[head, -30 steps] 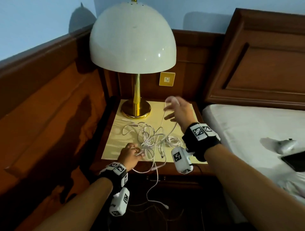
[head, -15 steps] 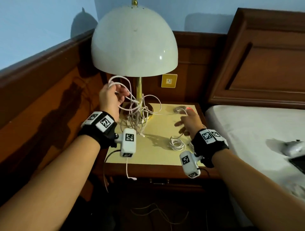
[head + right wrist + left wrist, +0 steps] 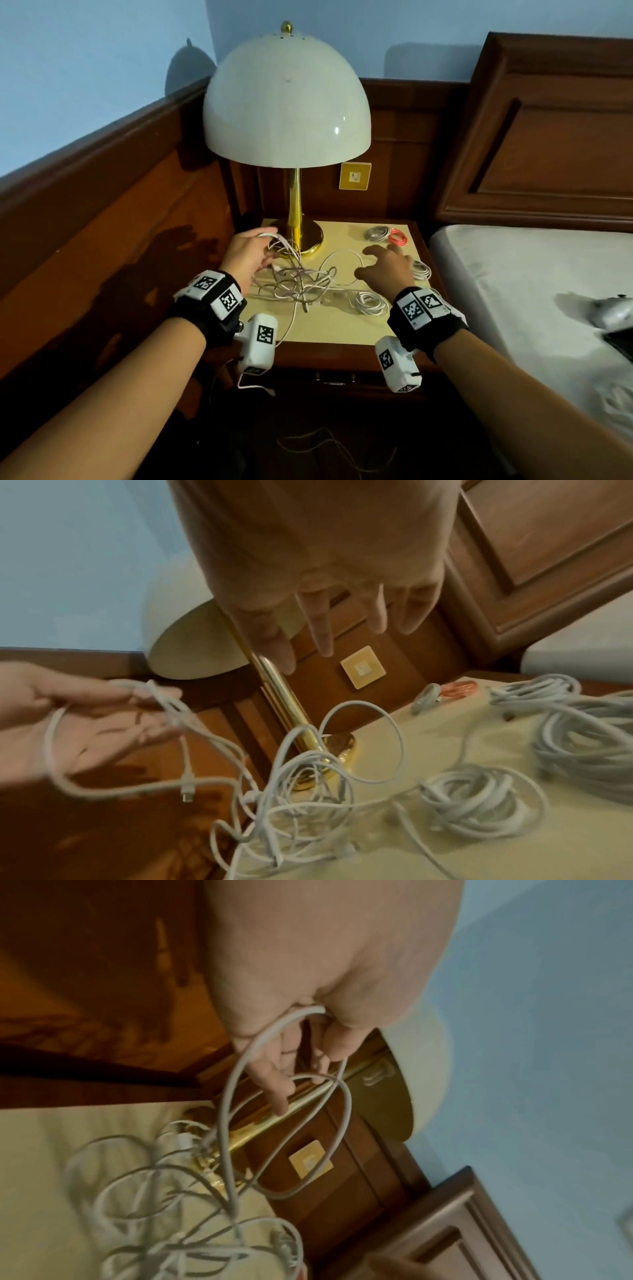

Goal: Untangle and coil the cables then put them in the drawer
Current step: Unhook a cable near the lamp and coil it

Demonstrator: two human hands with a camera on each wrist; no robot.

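A tangle of white cables (image 3: 298,281) (image 3: 301,791) lies in the middle of the yellow-topped nightstand (image 3: 335,329). My left hand (image 3: 267,250) (image 3: 301,1074) is left of the lamp base and pinches loops of white cable that run down into the tangle. My right hand (image 3: 376,260) (image 3: 325,642) hovers right of the tangle with its fingers spread and holds nothing. A coiled white cable (image 3: 370,301) (image 3: 479,799) lies near my right wrist. A second white coil (image 3: 423,270) (image 3: 589,750) is partly hidden behind that hand. The drawer front (image 3: 335,377) below is closed.
A domed lamp (image 3: 287,102) on a brass base (image 3: 308,240) stands at the back of the nightstand. A grey coil (image 3: 376,234) and a red coil (image 3: 397,237) lie at the back right. One cable end (image 3: 253,387) hangs over the front edge. The bed (image 3: 513,274) is on the right.
My left hand has come down from beside the lamp shade to the tabletop, bringing the cable tangle with it. My right hand has drawn back from the far right corner toward the middle.
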